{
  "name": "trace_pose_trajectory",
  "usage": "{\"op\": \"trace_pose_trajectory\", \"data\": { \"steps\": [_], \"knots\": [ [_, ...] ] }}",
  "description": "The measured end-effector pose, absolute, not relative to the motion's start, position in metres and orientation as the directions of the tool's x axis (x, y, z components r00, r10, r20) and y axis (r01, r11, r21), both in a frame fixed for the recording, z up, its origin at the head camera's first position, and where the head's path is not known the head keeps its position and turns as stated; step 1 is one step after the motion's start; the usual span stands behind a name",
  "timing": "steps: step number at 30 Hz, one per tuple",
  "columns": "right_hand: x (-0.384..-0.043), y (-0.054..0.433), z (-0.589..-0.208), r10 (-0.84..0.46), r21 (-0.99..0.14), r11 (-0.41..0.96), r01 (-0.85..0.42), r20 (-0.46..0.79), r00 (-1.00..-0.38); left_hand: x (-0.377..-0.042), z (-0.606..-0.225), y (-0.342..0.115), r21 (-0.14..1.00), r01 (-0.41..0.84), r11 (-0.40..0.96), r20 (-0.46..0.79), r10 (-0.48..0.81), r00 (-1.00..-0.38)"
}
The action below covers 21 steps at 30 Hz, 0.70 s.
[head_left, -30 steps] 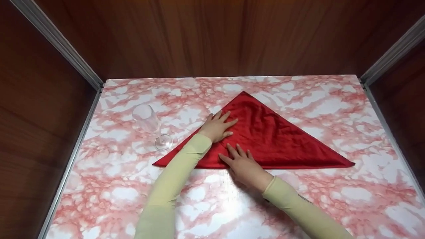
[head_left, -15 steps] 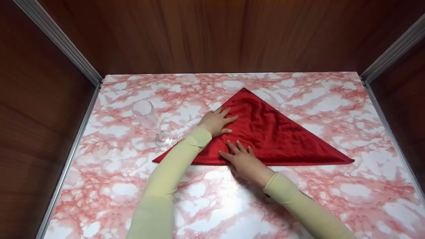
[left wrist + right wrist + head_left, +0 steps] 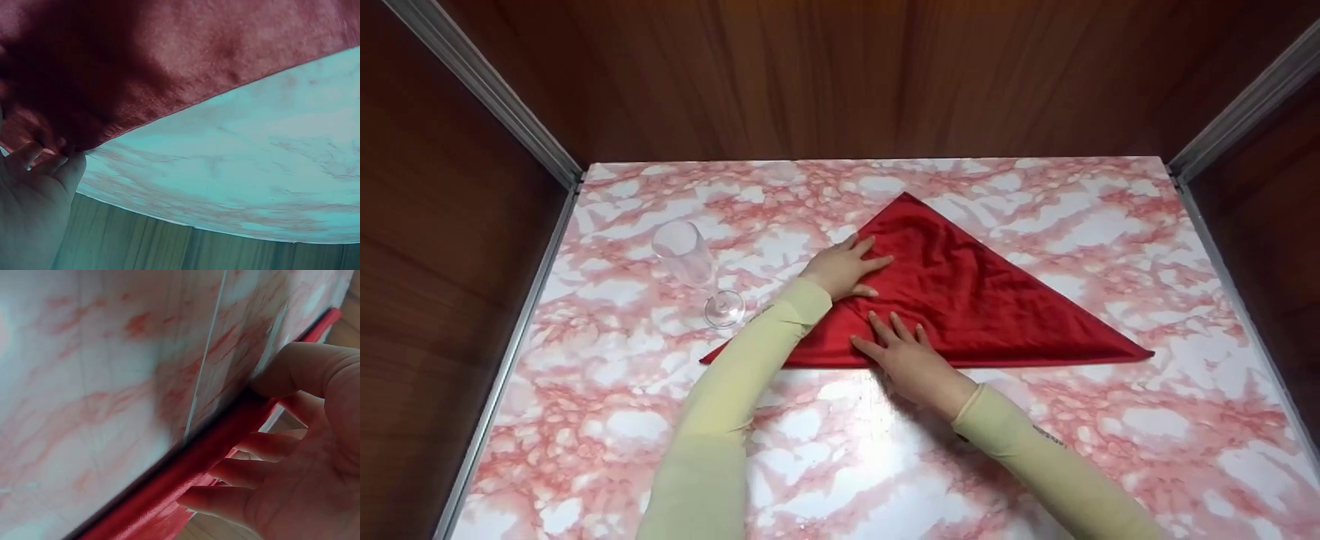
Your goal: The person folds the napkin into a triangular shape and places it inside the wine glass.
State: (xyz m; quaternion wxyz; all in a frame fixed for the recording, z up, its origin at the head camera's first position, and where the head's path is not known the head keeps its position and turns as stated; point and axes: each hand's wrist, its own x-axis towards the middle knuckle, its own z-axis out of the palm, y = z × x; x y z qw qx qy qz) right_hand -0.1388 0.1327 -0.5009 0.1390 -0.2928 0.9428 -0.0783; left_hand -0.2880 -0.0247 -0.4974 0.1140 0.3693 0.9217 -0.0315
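Gently does it: spread fingers suit smoothing cloth [image 3: 997,322].
It lies beneath left hand [image 3: 838,271] and right hand [image 3: 915,367], both loosely spread; creases [image 3: 949,255] right of the left hand probably want light outward strokes, without dragging.

Passable: pink-and-white marbled bench [image 3: 1207,300] right of the red satin triangular cloth [image 3: 982,300], plus strip behind it. Obstacles: clear stemmed glass [image 3: 690,259] on the left, close to pale-yellow left sleeve [image 3: 742,371]; dark-brown wood-grain panels [image 3: 840,82] wall off rear and both sides.
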Motion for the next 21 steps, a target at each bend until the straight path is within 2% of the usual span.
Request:
{"op": "trace_pose_trajectory", "data": {
  "steps": [11,21],
  "knots": [
    [-0.141,0.145,-0.504,-0.610,-0.244,0.789,-0.563,-0.208,-0.765,-0.281,-0.500,-0.037,-0.030,0.700,0.713,-0.213,0.680,-0.702],
    [-0.154,0.176,-0.504,-0.687,-0.314,0.720,-0.619,-0.189,-0.702,-0.274,-0.499,-0.054,0.001,0.679,0.734,-0.229,0.662,-0.714]
  ]
}}
